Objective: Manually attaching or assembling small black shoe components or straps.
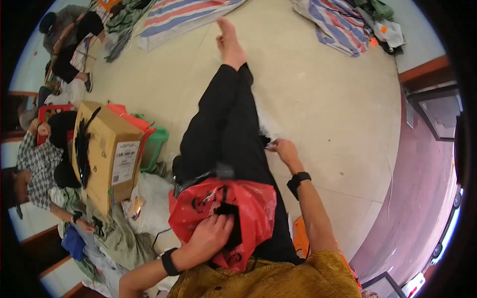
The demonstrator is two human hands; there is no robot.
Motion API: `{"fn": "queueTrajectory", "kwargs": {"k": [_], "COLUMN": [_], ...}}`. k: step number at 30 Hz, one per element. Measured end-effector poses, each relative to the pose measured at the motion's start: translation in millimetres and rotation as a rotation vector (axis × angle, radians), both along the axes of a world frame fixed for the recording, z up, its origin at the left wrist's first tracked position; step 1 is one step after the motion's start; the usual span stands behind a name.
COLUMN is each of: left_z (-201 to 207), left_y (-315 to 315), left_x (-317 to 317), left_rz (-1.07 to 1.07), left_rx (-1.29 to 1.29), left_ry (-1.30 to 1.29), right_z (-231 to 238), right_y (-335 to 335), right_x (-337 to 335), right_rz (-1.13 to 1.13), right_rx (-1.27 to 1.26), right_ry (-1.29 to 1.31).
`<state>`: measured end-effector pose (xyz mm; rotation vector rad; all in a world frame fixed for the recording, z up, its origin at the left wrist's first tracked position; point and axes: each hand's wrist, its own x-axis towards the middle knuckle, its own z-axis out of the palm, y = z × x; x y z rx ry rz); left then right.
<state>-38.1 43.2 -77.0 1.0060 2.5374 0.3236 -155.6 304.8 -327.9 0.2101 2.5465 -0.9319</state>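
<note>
A red plastic bag (191,203) with dark print sits open on my lap, over my black trousers. My left hand (211,236) reaches into its mouth, fingers bent down beside black contents (232,229); the fingertips are hidden, so what they grip does not show. Out to the right of my thigh, my right hand (285,151) is closed, thumb and fingers pinched on a small piece of crinkled clear plastic (272,144). Something small and dark shows beside that plastic. Each wrist wears a black band.
A cardboard box (112,154) stands left of my legs, near a green plastic stool (158,144). Cloth and a white sack (151,198) lie by it. Two other people sit at left, one with a hand (85,226) near the cloth. Striped sheets (181,17) lie ahead on the tiled floor.
</note>
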Motion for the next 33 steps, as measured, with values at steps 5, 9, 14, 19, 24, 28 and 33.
{"fn": "queueTrajectory", "kwargs": {"k": [5, 9, 14, 19, 24, 28, 33], "left_z": [-20.1, -0.1, 30.7, 52.1, 58.3, 61.0, 61.6], "left_y": [4.4, -4.3, -17.5, -22.6, -19.0, -15.9, -12.1], "left_x": [8.0, -2.7, 1.3, 12.6, 4.3, 0.0, -4.1], "left_rz": [-0.070, 0.322, 0.501, 0.685, 0.794, 0.872, 0.841], "left_rx": [0.030, 0.368, 0.579, 0.981, 1.280, 1.508, 1.509], "left_ry": [0.032, -0.181, -0.532, -0.838, -0.967, -0.942, -0.802], "right_z": [72.6, 151.2, 246.8, 307.4, 310.3, 307.8, 304.7], "right_y": [29.3, 33.0, -7.4, -52.7, -89.0, -95.9, -104.9], "right_x": [6.6, 22.8, 60.1, 100.8, 106.7, 109.3, 113.0], "right_rz": [-0.304, -0.334, -0.222, 0.228, 0.229, 0.098, -0.055], "right_rx": [-0.475, -0.629, -0.915, -0.921, -0.944, -1.043, -1.150], "right_ry": [-0.072, 0.018, 0.096, 0.139, -0.012, -0.190, -0.044]}}
